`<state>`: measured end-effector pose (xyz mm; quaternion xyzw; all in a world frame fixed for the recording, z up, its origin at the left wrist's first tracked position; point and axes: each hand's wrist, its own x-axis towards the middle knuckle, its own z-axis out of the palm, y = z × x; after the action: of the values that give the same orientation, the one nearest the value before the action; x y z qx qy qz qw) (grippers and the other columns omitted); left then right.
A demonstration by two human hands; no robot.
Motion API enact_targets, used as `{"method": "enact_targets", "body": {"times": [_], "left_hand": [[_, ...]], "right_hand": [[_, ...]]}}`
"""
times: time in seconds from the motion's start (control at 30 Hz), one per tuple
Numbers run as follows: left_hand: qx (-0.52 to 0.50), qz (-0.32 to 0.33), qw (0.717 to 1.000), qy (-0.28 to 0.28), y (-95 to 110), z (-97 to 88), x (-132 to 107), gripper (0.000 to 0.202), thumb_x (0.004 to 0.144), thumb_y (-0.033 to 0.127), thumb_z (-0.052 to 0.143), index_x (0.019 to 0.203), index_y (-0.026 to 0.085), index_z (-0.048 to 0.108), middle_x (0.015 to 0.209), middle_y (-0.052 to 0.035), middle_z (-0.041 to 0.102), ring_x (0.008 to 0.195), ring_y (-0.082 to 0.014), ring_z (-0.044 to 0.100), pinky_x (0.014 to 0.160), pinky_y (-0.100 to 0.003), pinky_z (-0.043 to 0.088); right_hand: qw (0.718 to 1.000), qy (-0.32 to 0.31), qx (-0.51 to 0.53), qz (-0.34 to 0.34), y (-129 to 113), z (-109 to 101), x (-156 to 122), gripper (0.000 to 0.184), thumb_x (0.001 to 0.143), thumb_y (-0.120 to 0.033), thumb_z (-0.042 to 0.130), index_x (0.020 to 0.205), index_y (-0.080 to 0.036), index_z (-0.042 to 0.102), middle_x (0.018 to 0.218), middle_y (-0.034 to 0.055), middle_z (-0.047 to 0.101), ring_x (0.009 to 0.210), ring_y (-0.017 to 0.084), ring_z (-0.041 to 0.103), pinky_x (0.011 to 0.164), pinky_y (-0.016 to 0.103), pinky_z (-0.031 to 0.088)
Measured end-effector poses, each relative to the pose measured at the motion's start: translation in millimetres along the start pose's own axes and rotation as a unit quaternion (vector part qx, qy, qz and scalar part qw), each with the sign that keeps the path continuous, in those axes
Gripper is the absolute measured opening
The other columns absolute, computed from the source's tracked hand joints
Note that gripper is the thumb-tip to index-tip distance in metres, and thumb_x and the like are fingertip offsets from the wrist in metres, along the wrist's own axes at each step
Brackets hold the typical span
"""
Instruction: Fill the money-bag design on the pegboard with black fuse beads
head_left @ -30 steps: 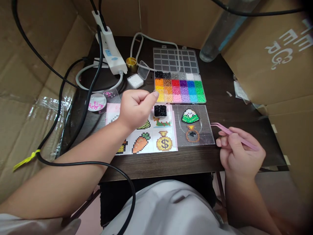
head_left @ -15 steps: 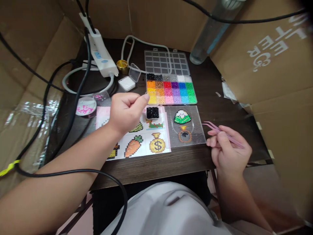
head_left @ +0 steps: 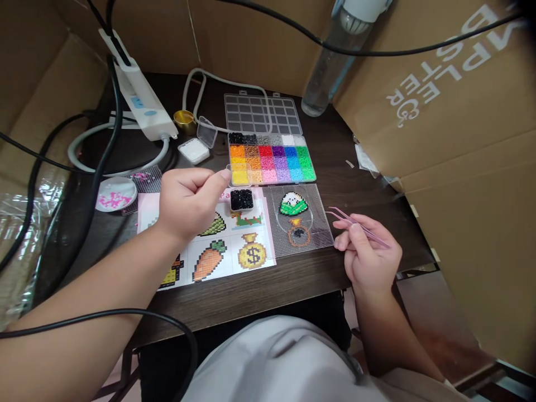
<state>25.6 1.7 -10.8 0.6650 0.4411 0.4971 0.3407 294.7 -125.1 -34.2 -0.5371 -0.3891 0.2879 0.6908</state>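
Observation:
My left hand is closed, with its thumb tip pinching the edge of the clear lid of a small box of black beads. My right hand grips pink tweezers, their bent tips apart and just beyond the right edge of a clear pegboard. On the pegboard, a green-and-white rice-ball bead figure lies above a brown bag outline with a yellow top and black beads inside. A printed pattern sheet lies beside it, partly hidden by my left hand and forearm.
Behind the pegboard lies a multicolour bead case with its lid folded back. A box of white beads, a gold cup, a dish with pink beads and a power strip are at left. Black cables cross above the left forearm.
The whole scene has shifted leftward in the picture as the camera turned. Both hands keep their grips and their places relative to the table things.

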Motion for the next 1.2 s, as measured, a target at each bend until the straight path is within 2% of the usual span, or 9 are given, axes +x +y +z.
{"method": "enact_targets", "body": {"times": [0.37,0.5,0.63,0.7,0.8,0.87,0.97,1.07,1.2], "left_hand": [[-0.009,-0.008,1.000,0.005,2.0,0.7,-0.3,0.053,0.084,0.028,0.063,0.040,0.018,0.035,0.039,0.0032,0.028,0.038,-0.0071,0.027,0.037,-0.030,0.017],[-0.008,-0.007,1.000,0.009,4.4,-0.3,-0.2,0.054,0.084,0.028,0.062,0.041,0.017,0.033,0.040,0.0035,0.027,0.038,-0.0071,0.025,0.037,-0.029,0.017],[0.006,-0.007,1.000,0.008,5.7,-1.7,0.8,0.052,0.083,0.028,0.062,0.040,0.018,0.035,0.039,0.0039,0.027,0.038,-0.0072,0.025,0.037,-0.028,0.017],[0.011,-0.010,1.000,0.007,5.3,-2.3,1.3,0.053,0.083,0.028,0.062,0.040,0.017,0.034,0.039,0.0040,0.027,0.038,-0.0070,0.025,0.037,-0.028,0.017],[0.011,-0.015,1.000,0.010,4.0,-2.7,1.7,0.054,0.083,0.030,0.063,0.040,0.017,0.033,0.040,0.0040,0.027,0.039,-0.0070,0.025,0.038,-0.028,0.017],[0.012,-0.014,1.000,0.013,3.0,-2.8,1.5,0.054,0.083,0.031,0.063,0.040,0.017,0.034,0.040,0.0039,0.028,0.039,-0.0073,0.025,0.038,-0.028,0.017],[0.008,-0.015,1.000,0.013,0.7,-2.9,0.7,0.054,0.084,0.032,0.064,0.041,0.017,0.034,0.041,0.0036,0.028,0.039,-0.0075,0.026,0.038,-0.029,0.018],[-0.001,-0.015,1.000,0.009,-2.3,-3.1,-0.1,0.054,0.085,0.033,0.063,0.042,0.017,0.034,0.042,0.0029,0.030,0.040,-0.0077,0.029,0.040,-0.029,0.020],[0.012,-0.018,1.000,0.010,-4.4,-3.2,-0.9,0.055,0.085,0.034,0.065,0.042,0.017,0.035,0.042,0.0028,0.029,0.040,-0.0074,0.029,0.041,-0.031,0.020]], "right_hand": [[0.999,0.020,-0.029,-0.002,1.8,-1.1,-0.9,0.021,0.077,-0.021,0.076,0.097,-0.016,0.072,0.081,0.0066,0.078,0.044,0.011,0.061,0.047,0.027,0.051],[0.999,0.010,-0.049,-0.010,0.2,0.0,6.0,0.021,0.079,-0.023,0.075,0.099,-0.016,0.072,0.082,0.0064,0.077,0.047,0.012,0.063,0.048,0.028,0.054],[0.991,-0.008,-0.096,-0.098,-23.5,13.6,37.9,0.019,0.079,-0.026,0.076,0.096,-0.019,0.075,0.092,0.0063,0.076,0.065,0.015,0.070,0.051,0.027,0.058],[0.983,-0.045,-0.102,-0.143,-39.4,26.6,61.6,0.015,0.079,-0.028,0.076,0.092,-0.021,0.075,0.103,0.0059,0.074,0.078,0.017,0.072,0.057,0.029,0.061],[0.973,-0.128,-0.103,-0.164,-50.1,49.2,96.3,0.015,0.081,-0.029,0.074,0.093,-0.019,0.075,0.095,0.0054,0.074,0.079,0.017,0.071,0.061,0.030,0.061],[0.969,-0.164,-0.103,-0.154,-42.3,61.9,113.1,0.015,0.083,-0.030,0.072,0.094,-0.018,0.074,0.089,0.0045,0.074,0.077,0.016,0.070,0.064,0.030,0.061],[0.974,-0.163,-0.079,-0.134,-14.9,72.0,124.6,0.016,0.085,-0.032,0.070,0.093,-0.019,0.073,0.087,0.0030,0.073,0.074,0.014,0.069,0.062,0.028,0.059],[0.976,-0.169,-0.077,-0.111,8.8,72.7,123.4,0.016,0.084,-0.033,0.071,0.092,-0.019,0.073,0.083,0.0024,0.073,0.069,0.013,0.068,0.059,0.027,0.057],[0.972,-0.185,-0.100,-0.107,15.9,71.0,116.4,0.015,0.084,-0.034,0.071,0.091,-0.021,0.074,0.082,0.0020,0.074,0.067,0.014,0.068,0.057,0.028,0.057]]}}
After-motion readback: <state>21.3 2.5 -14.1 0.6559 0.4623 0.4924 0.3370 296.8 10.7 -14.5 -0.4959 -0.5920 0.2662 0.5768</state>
